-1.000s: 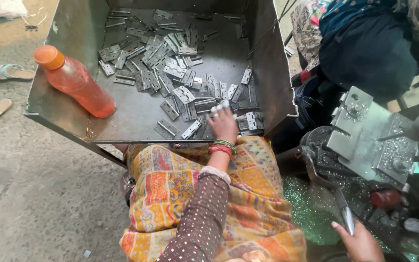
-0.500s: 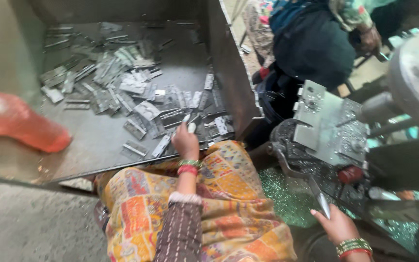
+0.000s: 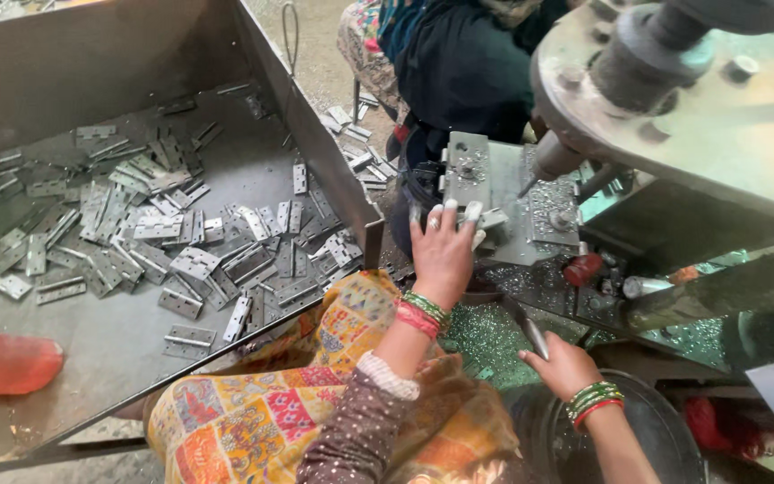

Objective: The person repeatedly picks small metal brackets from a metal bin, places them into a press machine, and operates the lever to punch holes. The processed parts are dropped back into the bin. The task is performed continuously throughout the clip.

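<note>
The left hand [image 3: 443, 255] is being held up against the grey metal block [image 3: 485, 202] of the machine, its fingers spread apart and their tips being pressed to the block's lower edge, where a small pale metal piece [image 3: 493, 218] is lying just beside them; whether that piece is being gripped cannot be told. The right hand [image 3: 564, 363] is being kept lower and nearer the body, closed around the bottom of a thin metal lever [image 3: 528, 329] that is slanting up towards the machine. Above and to the right of both hands, a heavy round metal plate [image 3: 674, 99] with a spindle is being seen over the block. Well to the left of the left hand, a steel tray [image 3: 91, 358] is being filled by a loose heap of hinges [image 3: 181, 242], and an orange bottle [image 3: 6, 363] is lying at the tray's near left edge. Beyond the left hand, a second person in dark clothing [image 3: 459, 63] is being seen sitting by the machine.
</note>
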